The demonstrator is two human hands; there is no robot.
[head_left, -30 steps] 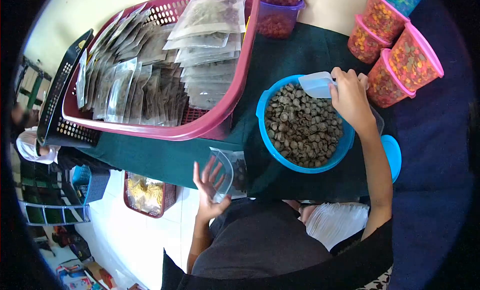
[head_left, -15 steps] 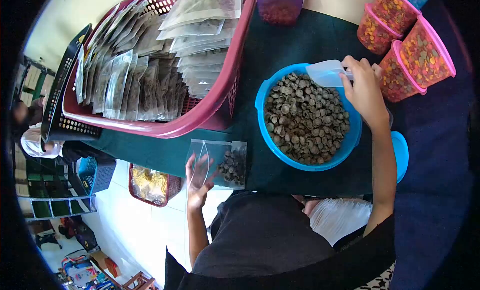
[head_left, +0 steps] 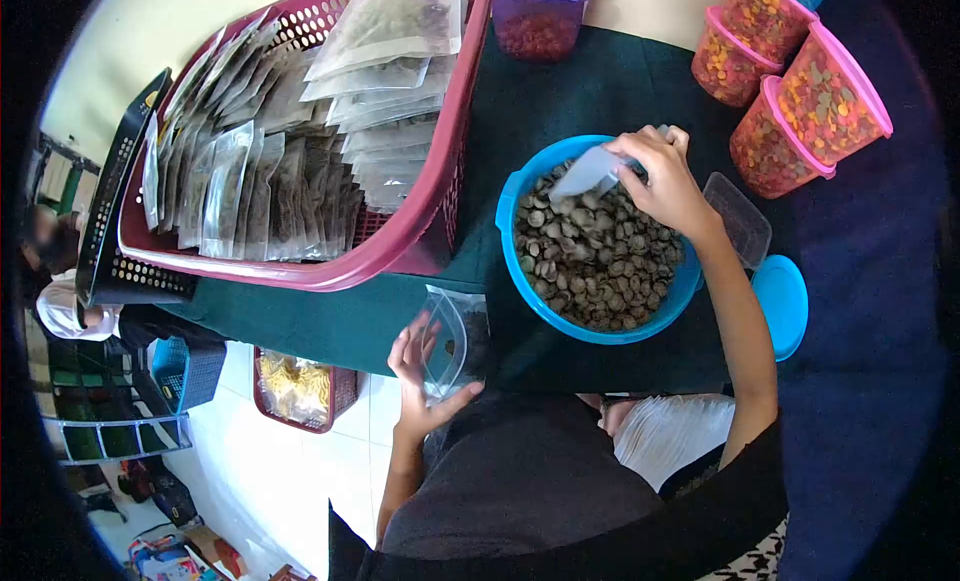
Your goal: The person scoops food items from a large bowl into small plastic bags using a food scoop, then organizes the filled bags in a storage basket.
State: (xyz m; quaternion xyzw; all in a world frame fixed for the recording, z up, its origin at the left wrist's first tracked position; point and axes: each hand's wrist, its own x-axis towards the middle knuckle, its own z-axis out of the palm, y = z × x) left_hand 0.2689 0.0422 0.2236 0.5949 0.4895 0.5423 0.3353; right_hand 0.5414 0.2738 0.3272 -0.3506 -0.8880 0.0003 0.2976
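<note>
Over the blue bowl [head_left: 508, 231], the right hand [head_left: 662, 181] grips a translucent scoop [head_left: 585, 173], which has just come off the far rim and tipped down among the brown disc-shaped pieces [head_left: 600, 271]. From where I stand, that puts its mouth where it can gather them. Near the counter's [head_left: 300, 316] front edge, the left hand [head_left: 425, 409] holds a clear pouch [head_left: 477, 331], fingers spread wide around its mouth, which now gapes more than it did; dark contents show inside, so it looks ready to take more.

Beside the bowl, the maroon basket [head_left: 320, 275] bears rows of flat clear packets [head_left: 230, 196] with dark contents. Beyond, a purple tub [head_left: 540, 26] holds reddish pieces, and pink-rimmed tubs [head_left: 830, 101] hold orange, red and green ones. A blue lid [head_left: 785, 316] lies near the right forearm.
</note>
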